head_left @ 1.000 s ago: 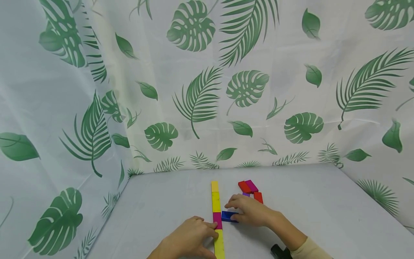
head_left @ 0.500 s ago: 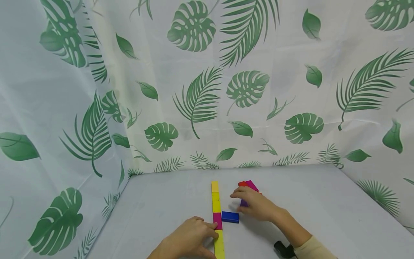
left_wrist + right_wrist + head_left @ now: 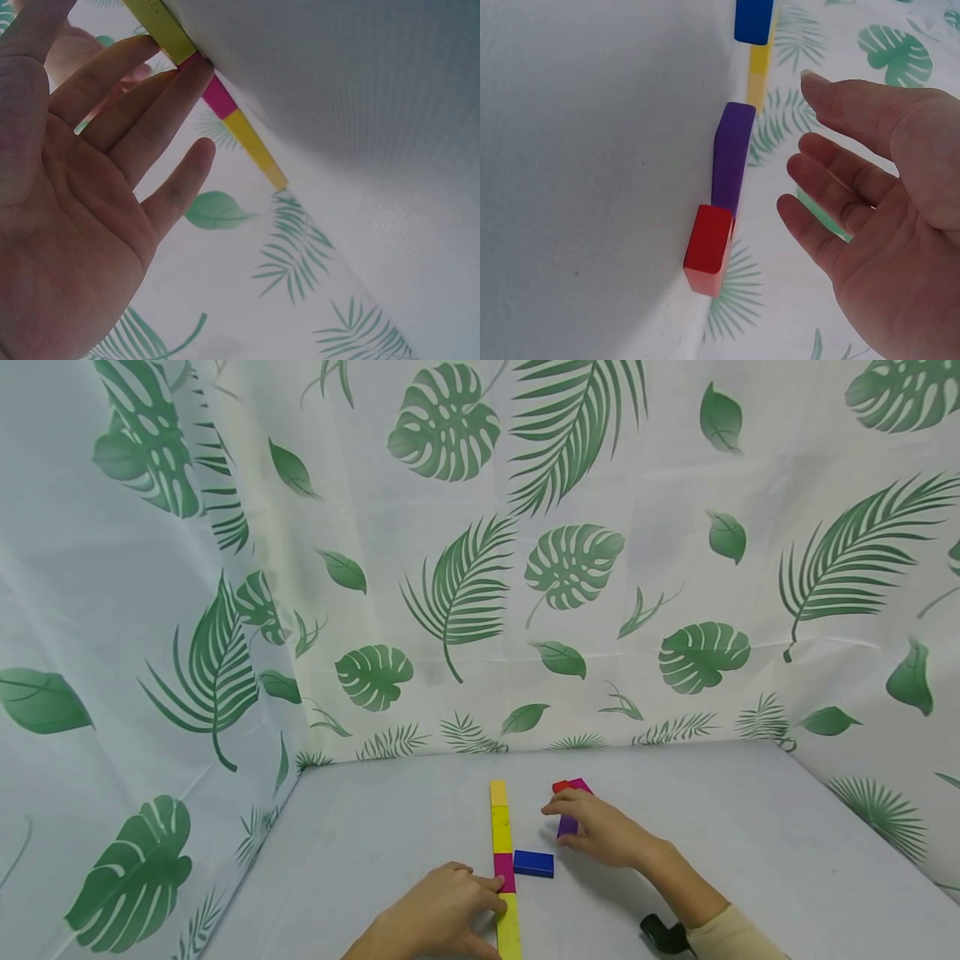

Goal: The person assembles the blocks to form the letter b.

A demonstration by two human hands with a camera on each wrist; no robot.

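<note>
A straight row of flat blocks runs away from me on the table: a yellow block (image 3: 508, 931) nearest, a magenta block (image 3: 505, 872), a second yellow block (image 3: 501, 828) and a paler yellow end (image 3: 498, 792). My left hand (image 3: 442, 910) touches the row's left side with extended fingertips. On the row's right, a blue block (image 3: 534, 864) lies crosswise against or very near the magenta one. My right hand (image 3: 607, 833) hovers by a purple block (image 3: 567, 825), fingers loose, apart from it in the right wrist view. A red block (image 3: 708, 247) stands close to the purple one.
Behind my right hand, another magenta block (image 3: 581, 786) and a red block (image 3: 561, 786) show partly. A black object (image 3: 663, 935) lies by the right sleeve. Leaf-printed curtains (image 3: 465, 710) border the pale table (image 3: 375, 827) at the back and sides.
My right hand let go of the blue block and moved away, up and right, to the purple block. The left hand and the row stayed in place.
</note>
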